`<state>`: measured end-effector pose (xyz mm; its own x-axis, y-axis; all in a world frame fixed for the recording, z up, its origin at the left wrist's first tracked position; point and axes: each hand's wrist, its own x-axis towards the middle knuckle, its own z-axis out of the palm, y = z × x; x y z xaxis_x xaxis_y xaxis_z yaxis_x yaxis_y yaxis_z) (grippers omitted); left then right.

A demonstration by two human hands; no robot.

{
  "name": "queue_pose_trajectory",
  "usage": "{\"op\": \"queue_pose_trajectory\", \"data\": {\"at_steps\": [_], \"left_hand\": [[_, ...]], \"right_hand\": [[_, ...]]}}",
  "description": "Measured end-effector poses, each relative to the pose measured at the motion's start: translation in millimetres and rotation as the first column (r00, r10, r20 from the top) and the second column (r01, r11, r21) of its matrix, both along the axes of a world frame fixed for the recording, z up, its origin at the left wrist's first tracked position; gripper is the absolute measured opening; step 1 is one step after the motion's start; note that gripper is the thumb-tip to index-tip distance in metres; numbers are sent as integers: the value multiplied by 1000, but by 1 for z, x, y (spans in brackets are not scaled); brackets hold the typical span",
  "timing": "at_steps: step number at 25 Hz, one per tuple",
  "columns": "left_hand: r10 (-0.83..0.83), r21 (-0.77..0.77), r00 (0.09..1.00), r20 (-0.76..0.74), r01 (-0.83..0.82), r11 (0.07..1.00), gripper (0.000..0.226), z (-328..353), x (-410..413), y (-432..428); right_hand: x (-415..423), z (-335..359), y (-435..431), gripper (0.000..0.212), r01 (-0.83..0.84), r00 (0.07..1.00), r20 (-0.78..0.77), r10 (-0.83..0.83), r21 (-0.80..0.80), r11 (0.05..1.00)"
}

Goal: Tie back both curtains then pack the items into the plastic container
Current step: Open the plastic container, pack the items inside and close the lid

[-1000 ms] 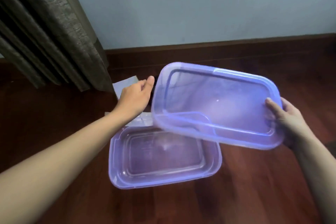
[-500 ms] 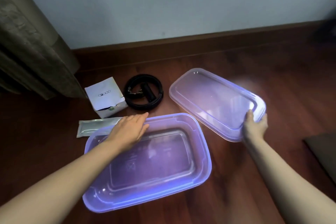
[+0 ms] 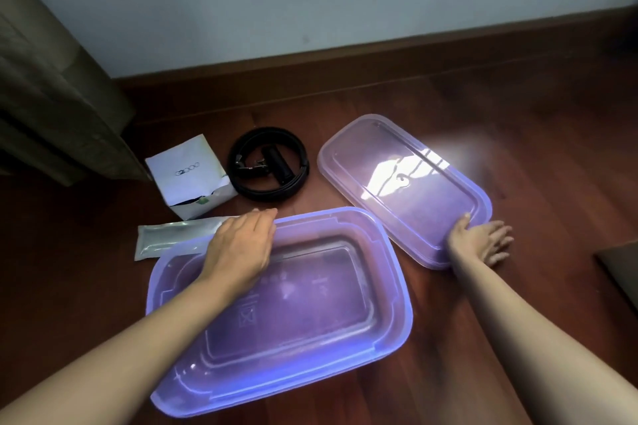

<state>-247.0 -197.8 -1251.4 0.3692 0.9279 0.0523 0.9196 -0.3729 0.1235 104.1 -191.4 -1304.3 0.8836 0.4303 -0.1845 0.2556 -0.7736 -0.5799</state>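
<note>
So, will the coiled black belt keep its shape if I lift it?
Probably not: the belt lies in loose, uneven loops, so it would likely uncoil and dangle. Its metal buckle may swing. Lying flat on the floor, it seems unlikely to roll.
</note>
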Motion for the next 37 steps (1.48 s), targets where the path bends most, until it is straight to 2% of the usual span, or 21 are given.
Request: {"op": "queue_pose_trajectory", "data": {"at_steps": [1,3,4,6,8,9,11,13,14,16,19,21,25,29,32,33,35,37], "left_hand": [[11,-7,1000,13,-11,1000,43,0,2,0],[50,-4,996,73,-50,999,46,3,2,-2],[75,11,989,127,-77,997,49,5,2,-3],[132,4,951,278,-138,990,54,15,-2,4],[211,-71,890,405,-199,977,54,27,-12,23],[253,-100,875,412,-232,968,54,28,-22,35],[325,-170,905,273,-287,943,70,28,-46,60],[350,-278,937,-8,-338,899,94,25,-67,72],[330,-306,936,-127,-353,884,98,21,-74,75],[283,-292,924,-256,-353,889,85,9,-78,76],[266,-187,904,-336,-341,921,60,4,-73,76],[254,-152,902,-349,-322,934,57,9,-74,75],[233,-152,941,-245,-275,949,59,38,-70,61],[247,-189,963,110,-224,956,66,104,-55,21],[119,-131,946,302,-83,988,65,124,-46,-42],[11,-63,960,280,7,998,65,117,-43,-66],[-193,72,978,82,187,980,68,85,-39,-103],[-262,82,961,-89,269,960,47,48,-43,-120]], "right_hand": [[-5,7,-1,68,-58,997,59,56,31,998],[-27,28,-8,66,-341,930,204,306,166,925],[-43,41,-15,66,-531,842,245,481,219,818],[-82,63,-32,68,-802,594,230,771,234,549],[-110,73,-45,70,-917,396,158,905,115,381],[-118,73,-49,72,-937,350,131,927,57,346],[-124,69,-51,74,-940,336,101,936,-31,341],[-128,67,-50,73,-929,345,111,932,-101,356],[-129,65,-50,72,-922,356,113,928,-123,368],[-131,62,-51,70,-911,376,107,920,-136,388],[-132,58,-49,71,-913,376,119,919,-126,389],[-132,56,-47,71,-909,381,135,915,-128,397],[-131,55,-47,71,-905,384,154,911,-133,404],[-132,55,-44,73,-895,390,163,906,-164,415],[-131,54,-43,73,-895,384,158,910,-179,409],[-131,54,-44,73,-894,383,157,910,-184,408],[-131,55,-45,72,-895,383,161,910,-179,409],[-131,55,-45,72,-898,384,165,908,-160,409]]}}
